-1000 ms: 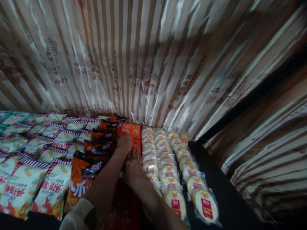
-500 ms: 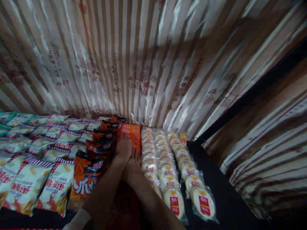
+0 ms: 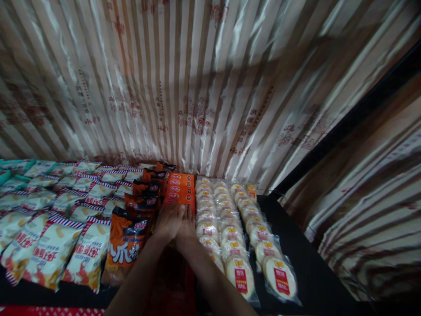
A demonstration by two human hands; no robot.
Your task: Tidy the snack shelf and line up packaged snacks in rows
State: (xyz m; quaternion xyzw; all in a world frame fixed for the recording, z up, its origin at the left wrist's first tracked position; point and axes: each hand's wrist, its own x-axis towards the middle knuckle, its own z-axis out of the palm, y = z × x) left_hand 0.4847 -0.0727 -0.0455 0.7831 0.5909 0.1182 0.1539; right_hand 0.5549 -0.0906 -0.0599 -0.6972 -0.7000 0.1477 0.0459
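Side by side at the middle of the shelf, both hands lie on a row of orange printed packets [image 3: 180,186]. My left hand [image 3: 167,223] rests on the row's left part, its fingers stretched forward and nothing visibly gripped. My right hand [image 3: 187,224] touches it on the right, fingers laid flat and pointing away from me. The near end of the row is dark and partly hidden under my wrists. Left of my left hand stands a row of orange and black snack bags [image 3: 126,245]. To the right lie rows of round white crackers [image 3: 239,274] in clear wrappers.
White snack bags [image 3: 52,250] with striped tops fill the left side, with green bags [image 3: 15,166] at the far left. Striped, wrinkled sheeting [image 3: 184,87] hangs behind. A black bar [image 3: 315,149] slants down to the black shelf [image 3: 299,237] at the right.
My left hand has drawn back toward me along the orange packets and flattened beside my right hand. More of the orange row's far end shows. The view has shifted slightly.
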